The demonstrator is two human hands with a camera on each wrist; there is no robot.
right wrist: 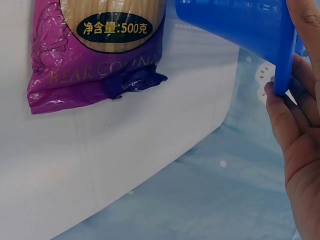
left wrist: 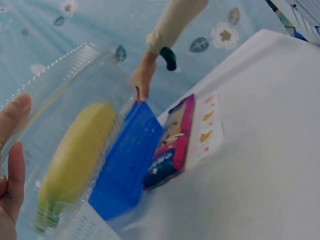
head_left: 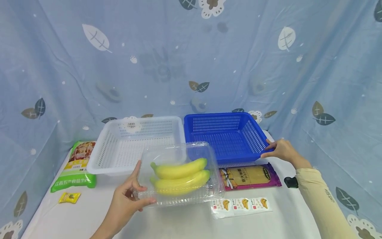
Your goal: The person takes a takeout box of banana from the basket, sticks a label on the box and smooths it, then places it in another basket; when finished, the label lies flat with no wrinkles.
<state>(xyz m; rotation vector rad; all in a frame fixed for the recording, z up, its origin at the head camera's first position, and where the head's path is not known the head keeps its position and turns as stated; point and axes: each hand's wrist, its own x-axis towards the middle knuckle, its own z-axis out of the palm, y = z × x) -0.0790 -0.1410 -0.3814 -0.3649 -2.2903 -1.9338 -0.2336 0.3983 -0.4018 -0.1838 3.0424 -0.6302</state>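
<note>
Left hand [head_left: 126, 196] grips clear box [head_left: 182, 200], right hand [head_left: 282, 151] pinches blue basket [head_left: 231, 160]; both hands cropped in wrist views.

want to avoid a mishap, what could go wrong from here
The left hand holds the clear plastic box by one side, so it could tip and send the bananas inside sliding. The right hand grips the blue plastic basket by its rim; pulling it closer might knock the spaghetti packet in front.
</note>
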